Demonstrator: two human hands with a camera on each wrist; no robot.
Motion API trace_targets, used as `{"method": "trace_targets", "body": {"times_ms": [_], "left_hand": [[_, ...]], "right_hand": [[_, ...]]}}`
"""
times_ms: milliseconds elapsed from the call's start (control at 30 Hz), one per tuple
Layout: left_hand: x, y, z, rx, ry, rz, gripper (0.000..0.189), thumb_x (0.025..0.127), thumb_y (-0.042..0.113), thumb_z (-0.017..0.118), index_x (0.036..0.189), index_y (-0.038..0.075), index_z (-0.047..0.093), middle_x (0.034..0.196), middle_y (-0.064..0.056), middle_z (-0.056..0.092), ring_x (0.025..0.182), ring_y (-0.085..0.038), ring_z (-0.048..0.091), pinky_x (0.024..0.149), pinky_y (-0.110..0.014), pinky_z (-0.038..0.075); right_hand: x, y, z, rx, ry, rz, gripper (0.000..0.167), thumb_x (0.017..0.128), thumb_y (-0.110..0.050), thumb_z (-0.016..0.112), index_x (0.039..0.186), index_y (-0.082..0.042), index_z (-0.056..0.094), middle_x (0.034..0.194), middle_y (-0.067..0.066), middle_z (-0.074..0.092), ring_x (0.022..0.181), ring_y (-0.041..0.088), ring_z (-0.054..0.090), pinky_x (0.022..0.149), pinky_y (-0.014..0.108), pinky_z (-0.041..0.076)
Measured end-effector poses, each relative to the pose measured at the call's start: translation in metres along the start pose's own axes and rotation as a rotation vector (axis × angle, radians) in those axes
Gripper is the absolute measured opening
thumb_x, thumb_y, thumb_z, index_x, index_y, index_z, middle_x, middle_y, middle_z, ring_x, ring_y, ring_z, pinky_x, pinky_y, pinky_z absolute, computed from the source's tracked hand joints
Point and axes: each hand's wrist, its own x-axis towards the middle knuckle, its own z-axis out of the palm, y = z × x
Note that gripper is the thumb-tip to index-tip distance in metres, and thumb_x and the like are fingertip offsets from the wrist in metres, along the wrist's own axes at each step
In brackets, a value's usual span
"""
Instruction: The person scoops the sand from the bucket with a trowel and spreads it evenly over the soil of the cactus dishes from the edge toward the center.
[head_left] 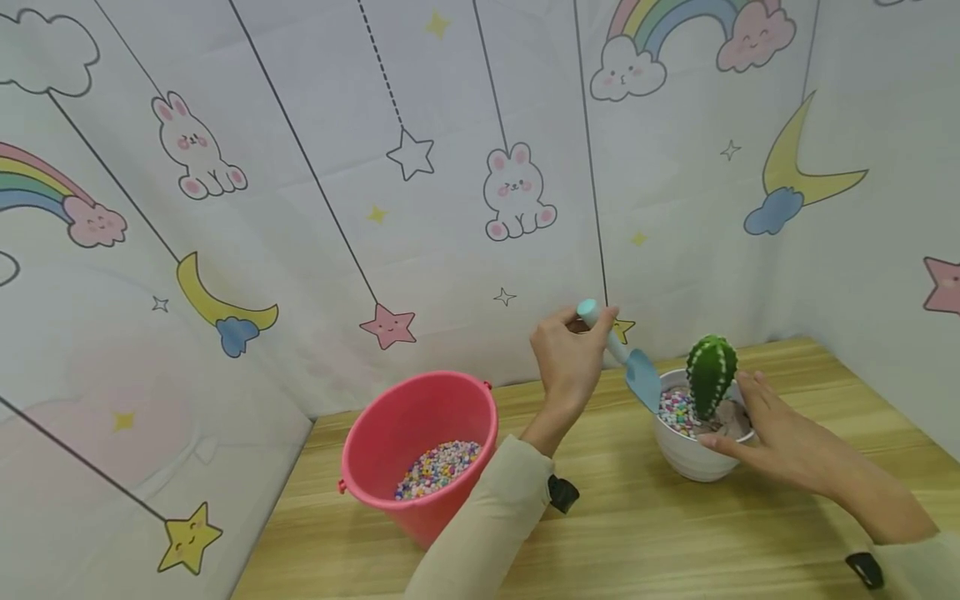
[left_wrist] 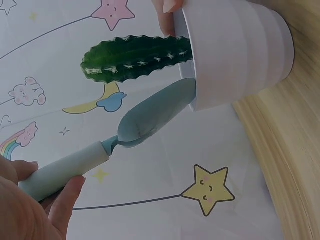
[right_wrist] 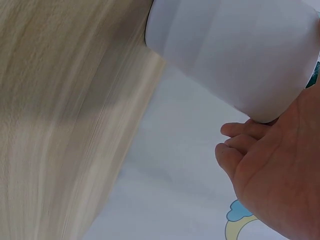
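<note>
My left hand [head_left: 566,354] grips the pale blue handle of a small trowel [head_left: 643,379]. The trowel tilts down, with its blade tip at the rim of a white ribbed pot [head_left: 699,462]. In the left wrist view the trowel blade [left_wrist: 155,112] meets the rim beside a green cactus [left_wrist: 135,57]. Small multicoloured beads [head_left: 677,410] lie in the left part of the pot, and a grey-brown filling [head_left: 729,419] shows on the right. My right hand [head_left: 795,442] holds the pot's right side, thumb across the front rim and fingers towards the back.
A pink bucket [head_left: 420,400] stands left of the pot, partly filled with multicoloured beads [head_left: 438,468]. My left forearm passes in front of its right side. Behind the wooden table [head_left: 622,542] hangs a white cloth [head_left: 465,275] printed with rabbits, stars and moons.
</note>
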Motion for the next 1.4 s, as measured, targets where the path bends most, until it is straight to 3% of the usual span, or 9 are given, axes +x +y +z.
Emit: {"method": "trace_targets", "body": {"times_ms": [333,667,1100,1400], "left_hand": [[-0.001,0.008,-0.01,-0.055,-0.013,-0.023,0.026,0.091,0.031,0.084,0.087,0.006,0.082,0.076,-0.008,0.079,0.059,-0.001,0.062,0.047,-0.016,0.047],[0.003,0.026,-0.035,-0.081,-0.023,-0.008,0.025,0.092,0.031,0.084,0.092,0.006,0.082,0.081,-0.009,0.08,0.07,-0.01,0.075,0.063,-0.024,0.066],[0.015,0.046,-0.089,-0.113,-0.026,0.041,0.025,0.093,0.028,0.083,0.097,0.004,0.08,0.087,-0.013,0.079,0.077,-0.013,0.077,0.07,-0.029,0.068],[0.026,0.045,-0.132,-0.08,-0.002,0.016,0.026,0.096,0.027,0.079,0.107,0.003,0.08,0.095,-0.018,0.08,0.084,-0.017,0.079,0.074,-0.032,0.069]], "right_hand": [[0.001,0.001,0.001,0.041,-0.012,0.005,0.118,0.098,-0.059,0.067,0.161,0.015,0.0,0.164,0.046,0.001,0.153,0.065,0.007,0.114,0.084,0.024],[0.001,0.001,0.002,0.038,0.009,-0.003,0.116,0.098,-0.057,0.067,0.162,0.014,0.002,0.164,0.047,0.003,0.154,0.065,0.007,0.113,0.085,0.025],[0.001,0.005,0.001,0.041,-0.002,-0.025,0.114,0.099,-0.054,0.066,0.16,0.018,0.001,0.163,0.048,0.0,0.153,0.066,0.005,0.119,0.083,0.017],[0.002,0.008,0.004,0.067,-0.011,-0.049,0.113,0.1,-0.051,0.066,0.161,0.015,-0.003,0.164,0.047,-0.005,0.154,0.065,-0.001,0.122,0.081,0.007]]}}
